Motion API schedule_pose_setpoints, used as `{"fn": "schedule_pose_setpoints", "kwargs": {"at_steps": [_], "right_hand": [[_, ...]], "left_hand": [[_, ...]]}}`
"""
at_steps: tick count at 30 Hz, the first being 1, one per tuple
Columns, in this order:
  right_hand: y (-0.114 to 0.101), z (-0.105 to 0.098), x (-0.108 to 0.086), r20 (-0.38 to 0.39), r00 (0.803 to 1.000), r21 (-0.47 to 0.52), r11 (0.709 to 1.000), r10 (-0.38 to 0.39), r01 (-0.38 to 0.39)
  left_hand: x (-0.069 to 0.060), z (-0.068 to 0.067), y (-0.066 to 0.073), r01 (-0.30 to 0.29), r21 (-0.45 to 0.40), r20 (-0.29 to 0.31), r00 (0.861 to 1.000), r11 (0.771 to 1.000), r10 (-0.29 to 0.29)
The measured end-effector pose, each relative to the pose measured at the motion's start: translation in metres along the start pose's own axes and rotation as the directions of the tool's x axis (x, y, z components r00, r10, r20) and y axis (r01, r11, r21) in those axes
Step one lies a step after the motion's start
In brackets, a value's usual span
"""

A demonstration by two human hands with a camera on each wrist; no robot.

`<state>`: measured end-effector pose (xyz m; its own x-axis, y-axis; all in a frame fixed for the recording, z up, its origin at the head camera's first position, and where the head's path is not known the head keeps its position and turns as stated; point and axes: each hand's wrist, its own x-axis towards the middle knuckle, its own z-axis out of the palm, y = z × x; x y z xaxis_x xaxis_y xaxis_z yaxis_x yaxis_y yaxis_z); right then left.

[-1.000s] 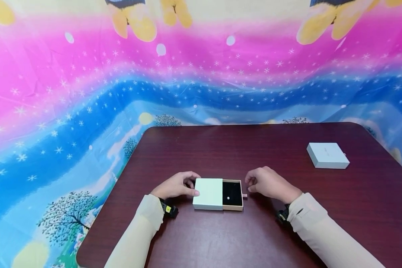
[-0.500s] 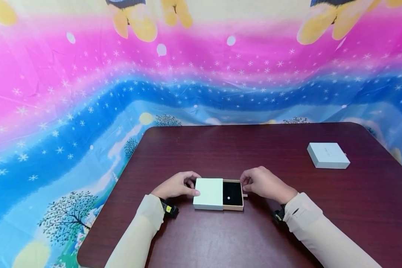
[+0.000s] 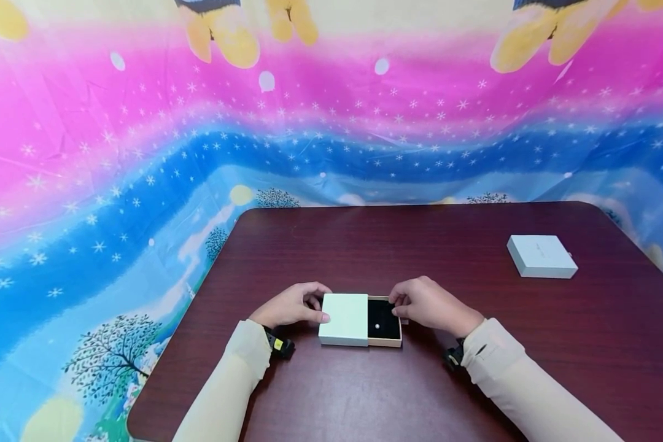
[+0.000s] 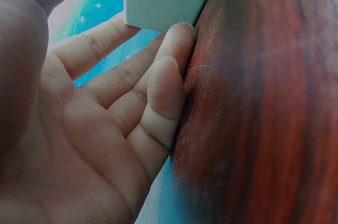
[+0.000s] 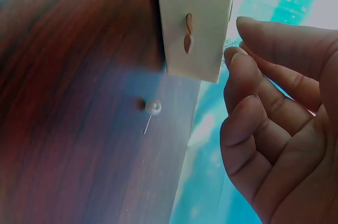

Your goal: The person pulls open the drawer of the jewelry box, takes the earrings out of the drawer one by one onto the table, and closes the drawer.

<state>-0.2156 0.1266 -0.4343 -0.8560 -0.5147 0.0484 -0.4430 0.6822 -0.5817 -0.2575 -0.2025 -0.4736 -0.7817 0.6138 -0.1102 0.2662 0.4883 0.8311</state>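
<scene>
A pale, flat jewelry box (image 3: 344, 319) lies on the table with its drawer (image 3: 385, 343) pulled partway out to the right. On the drawer's black lining sits a small pearl (image 3: 377, 326). My left hand (image 3: 293, 305) grips the box's left end, its thumb on top. My right hand (image 3: 432, 305) is over the drawer's right edge, fingers loosely curled; nothing shows between them. A ribbon pull tab (image 5: 188, 36) hangs from the drawer's end in the right wrist view. Near that end, a pearl stud earring (image 5: 153, 108) appears to lie on the tabletop; I cannot make it out in the head view.
Another white box (image 3: 542, 256) stands shut at the back right of the dark red wooden table (image 3: 398, 252). Behind the table hangs a colourful printed cloth (image 3: 331, 110). Each wrist wears a small black camera.
From beside the drawer, my right hand has moved left until its fingertips are over the drawer's right edge. My left hand and the box have stayed put.
</scene>
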Motion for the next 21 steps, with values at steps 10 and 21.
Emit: {"fn": "schedule_pose_setpoints", "kwargs": {"at_steps": [10,21], "right_hand": [[-0.0035,0.0065,0.0019,0.018,1.0,0.021,1.0,-0.005,0.005],[-0.0076,0.0095,0.0054,0.013,0.999,-0.027,0.998,-0.048,0.049]], "left_hand": [[0.0001,0.0008,0.001,0.012,0.004,-0.009,1.0,1.0,-0.012],[-0.0002,0.0011,0.0022,0.015,-0.002,-0.01,1.0,1.0,-0.015]]}}
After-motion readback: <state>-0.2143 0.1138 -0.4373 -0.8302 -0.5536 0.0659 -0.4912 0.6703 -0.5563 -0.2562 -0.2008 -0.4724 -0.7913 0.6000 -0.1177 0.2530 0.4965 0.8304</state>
